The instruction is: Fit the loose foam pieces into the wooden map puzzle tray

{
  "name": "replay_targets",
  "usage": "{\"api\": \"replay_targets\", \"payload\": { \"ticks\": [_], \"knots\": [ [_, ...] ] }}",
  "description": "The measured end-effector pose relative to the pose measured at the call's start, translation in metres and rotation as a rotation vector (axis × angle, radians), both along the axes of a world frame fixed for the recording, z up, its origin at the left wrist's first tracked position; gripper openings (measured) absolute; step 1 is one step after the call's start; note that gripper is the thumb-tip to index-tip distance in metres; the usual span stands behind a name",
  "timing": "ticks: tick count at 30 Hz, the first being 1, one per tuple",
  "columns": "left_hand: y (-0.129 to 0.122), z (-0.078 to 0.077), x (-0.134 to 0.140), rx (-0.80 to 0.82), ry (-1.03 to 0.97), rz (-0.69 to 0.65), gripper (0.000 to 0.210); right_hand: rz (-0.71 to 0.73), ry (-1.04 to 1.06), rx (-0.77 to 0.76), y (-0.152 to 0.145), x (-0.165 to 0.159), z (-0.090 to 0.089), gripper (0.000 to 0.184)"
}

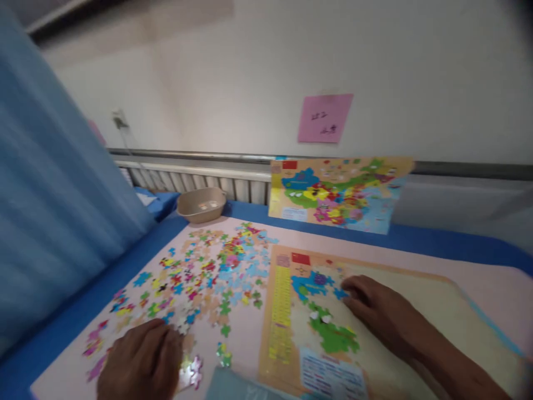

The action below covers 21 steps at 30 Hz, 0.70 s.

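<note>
Right grip [368,300] curled at a knobbly blue jigsaw piece [339,293], left grip [141,360] curled beside glossy pieces [194,372], both holds unclear.

pale wall [233,83] | pink note [325,118] on it | blue curtain [54,183] | wall socket [120,119]

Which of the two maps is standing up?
The far, complete map, upright by the rail; the unfinished puzzle map lies flat, with the right hand over it.

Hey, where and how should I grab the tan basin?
The basin is probably best pinched by its near rim, from above and in front: it stands upright and open-topped with that edge facing you, while the white railing runs behind.
</note>
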<state>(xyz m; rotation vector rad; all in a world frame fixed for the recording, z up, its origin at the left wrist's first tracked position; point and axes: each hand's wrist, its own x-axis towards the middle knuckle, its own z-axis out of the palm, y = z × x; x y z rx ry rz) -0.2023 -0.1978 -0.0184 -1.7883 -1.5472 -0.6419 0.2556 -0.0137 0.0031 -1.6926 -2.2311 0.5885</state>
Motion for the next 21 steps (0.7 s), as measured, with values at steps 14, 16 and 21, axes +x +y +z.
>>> {"api": "replay_targets", "payload": {
  "ticks": [14, 16, 21],
  "knots": [
    [-0.014, -0.013, 0.002, -0.061, -0.097, -0.107, 0.018, -0.032, -0.007, 0.044, 0.022, 0.012, -0.028, 0.052],
    [-0.014, -0.015, 0.003, -0.076, -0.11, -0.13, 0.02, -0.035, -0.003, 0.05, 0.028, 0.021, -0.041, 0.05],
    [-0.012, -0.011, 0.007, -0.073, -0.128, -0.19, 0.021, -0.016, -0.001, 0.046, 0.031, 0.026, -0.049, 0.052]
  ]
}}
